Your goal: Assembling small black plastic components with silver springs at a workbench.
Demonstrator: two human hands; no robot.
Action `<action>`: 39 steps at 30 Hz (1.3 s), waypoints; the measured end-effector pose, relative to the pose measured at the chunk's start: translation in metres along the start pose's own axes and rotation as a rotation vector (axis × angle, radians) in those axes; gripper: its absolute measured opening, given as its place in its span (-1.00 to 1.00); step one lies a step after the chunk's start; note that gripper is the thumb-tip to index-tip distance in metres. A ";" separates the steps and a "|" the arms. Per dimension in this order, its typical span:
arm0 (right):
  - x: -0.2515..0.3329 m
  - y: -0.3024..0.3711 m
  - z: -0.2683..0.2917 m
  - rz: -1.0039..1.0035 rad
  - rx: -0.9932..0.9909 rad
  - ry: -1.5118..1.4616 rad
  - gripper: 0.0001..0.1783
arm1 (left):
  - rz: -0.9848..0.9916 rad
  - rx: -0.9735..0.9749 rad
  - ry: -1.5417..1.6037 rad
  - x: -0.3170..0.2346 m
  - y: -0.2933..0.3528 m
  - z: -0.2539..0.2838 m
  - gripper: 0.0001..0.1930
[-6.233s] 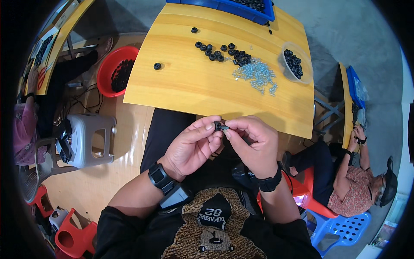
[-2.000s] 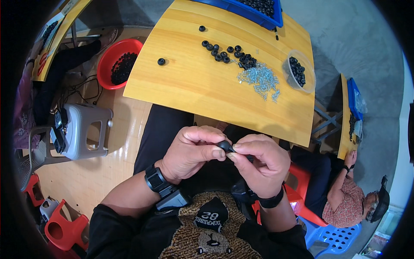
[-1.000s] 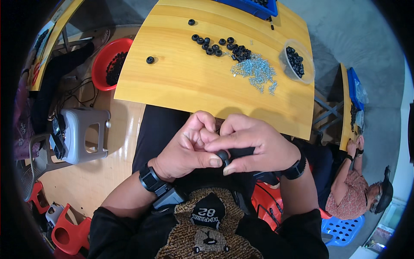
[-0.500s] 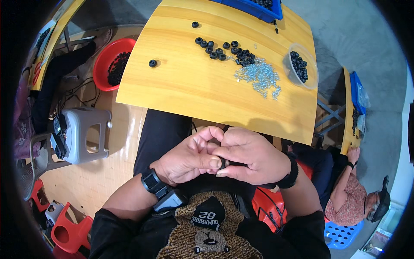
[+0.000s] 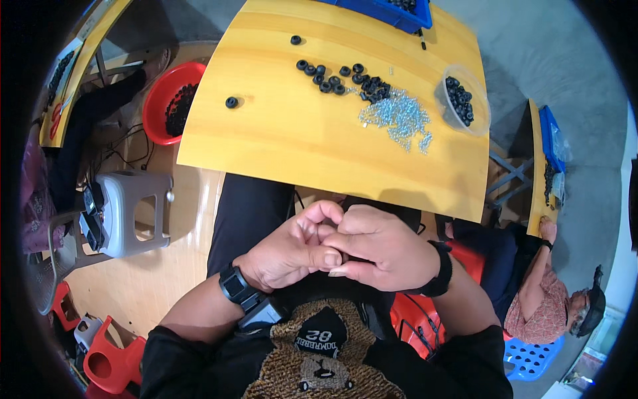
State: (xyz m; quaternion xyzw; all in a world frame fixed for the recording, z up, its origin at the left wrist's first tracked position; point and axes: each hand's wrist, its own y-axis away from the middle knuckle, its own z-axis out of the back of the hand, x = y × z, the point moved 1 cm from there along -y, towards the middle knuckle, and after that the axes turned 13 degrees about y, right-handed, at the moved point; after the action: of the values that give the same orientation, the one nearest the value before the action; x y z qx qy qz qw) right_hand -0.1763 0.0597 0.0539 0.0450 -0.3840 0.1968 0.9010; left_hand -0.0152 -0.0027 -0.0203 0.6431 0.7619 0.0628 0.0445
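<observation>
My left hand (image 5: 292, 251) and my right hand (image 5: 393, 247) meet in front of my lap, just short of the table's near edge. Both are closed, thumbs and fingers pinched together at the tips. Between them sits a small black round piece (image 5: 344, 257), mostly covered by the fingers. Whether a second part is in the pinch, I cannot tell. On the yellow wooden table (image 5: 279, 143) lie several loose black round pieces (image 5: 324, 78) with holes. Beside these spreads a heap of tiny clear bluish pieces (image 5: 402, 116).
A clear tub (image 5: 485, 118) of black pieces stands at the table's right edge. The blue tray (image 5: 391, 16) is at the far edge. Left of the table are a red basin (image 5: 151, 110) and a grey stool (image 5: 126, 223). Another person (image 5: 541, 299) sits at right.
The black piece showed more between my fingertips before; now my fingers cover most of it. Both hands stay together in nearly the same place. The view has shifted slightly.
</observation>
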 end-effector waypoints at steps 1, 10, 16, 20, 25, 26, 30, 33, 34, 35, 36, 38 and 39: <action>-0.001 0.002 -0.001 0.004 -0.004 0.009 -0.60 | -0.020 -0.048 -0.064 0.001 0.000 0.002 -0.54; -0.004 -0.003 -0.008 -0.073 -0.082 0.049 -0.56 | -0.084 0.029 0.063 0.000 -0.004 0.006 -0.56; 0.003 0.000 -0.007 -0.083 -0.091 0.231 -0.58 | -0.058 0.053 0.027 -0.003 -0.007 0.006 -0.58; -0.004 0.004 -0.007 -0.086 -0.123 0.159 -0.58 | 0.018 0.020 0.091 0.000 -0.006 0.008 -0.63; -0.007 0.005 -0.007 -0.157 -0.147 0.045 -0.60 | 0.032 0.001 0.074 -0.008 -0.007 0.013 -0.65; -0.006 0.005 -0.007 -0.179 -0.149 0.033 -0.61 | 0.039 -0.013 0.048 -0.008 -0.007 0.015 -0.66; -0.008 0.002 -0.010 -0.185 -0.111 -0.018 -0.66 | 0.073 -0.031 0.086 -0.010 -0.007 0.015 -0.66; -0.012 0.004 -0.019 -0.174 -0.080 -0.031 -0.68 | 0.105 -0.046 0.093 -0.008 -0.005 0.018 -0.66; -0.011 0.005 -0.017 -0.194 -0.012 0.010 -0.68 | 0.094 -0.040 0.068 -0.008 -0.005 0.016 -0.68; -0.009 0.004 -0.017 -0.191 -0.014 0.016 -0.68 | 0.093 -0.034 0.063 -0.006 -0.004 0.017 -0.68; -0.006 0.003 -0.017 -0.182 -0.051 0.066 -0.67 | 0.059 -0.022 0.083 -0.005 -0.004 0.019 -0.68; -0.004 0.000 -0.014 -0.221 -0.005 0.137 -0.67 | 0.002 -0.031 0.129 -0.004 -0.003 0.017 -0.70; -0.004 -0.002 -0.014 -0.218 -0.006 0.139 -0.67 | 0.000 -0.029 0.127 -0.002 -0.003 0.017 -0.70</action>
State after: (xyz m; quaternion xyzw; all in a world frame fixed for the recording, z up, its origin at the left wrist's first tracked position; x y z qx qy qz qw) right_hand -0.1687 0.0594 0.0414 0.0704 -0.3142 0.0991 0.9416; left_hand -0.0153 -0.0047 -0.0379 0.6371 0.7622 0.1148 0.0054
